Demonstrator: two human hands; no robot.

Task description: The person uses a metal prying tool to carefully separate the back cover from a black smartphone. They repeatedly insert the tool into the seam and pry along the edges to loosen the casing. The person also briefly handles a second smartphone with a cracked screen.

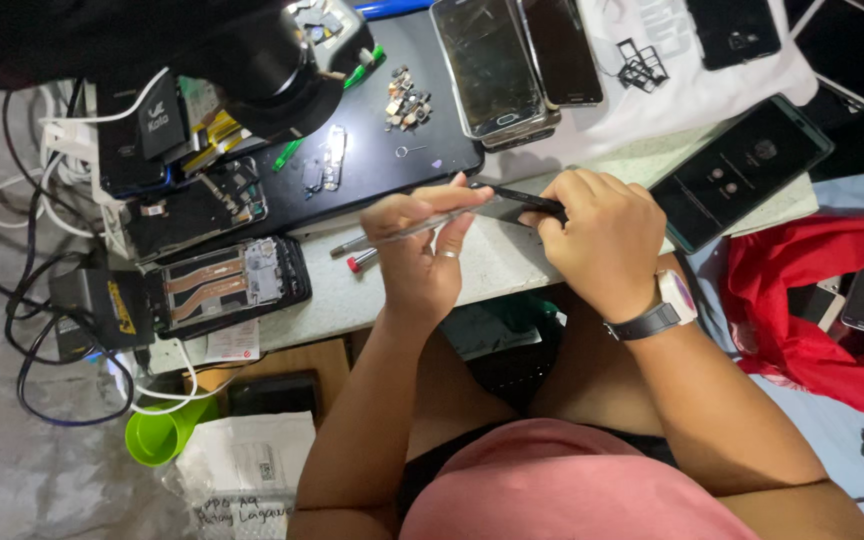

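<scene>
My left hand (417, 255), with a ring on one finger, pinches thin silver tweezers (392, 232) whose tips point right. My right hand (597, 235), with a watch (670, 305) on its wrist, grips a narrow black strip-shaped part (527, 198) by one end. The tweezer tips meet the black part between the two hands, just above the pale table edge (497, 262). A red-tipped tool (358, 263) lies on the table under my left hand.
A black mat (382, 165) carries small loose parts (407, 100). Opened phones (227, 280) and cables lie at the left, with a black lamp head (262, 65) above them. Several phones (502, 65) and a lit dark phone (742, 170) lie at the right, beside a red cloth (812, 310).
</scene>
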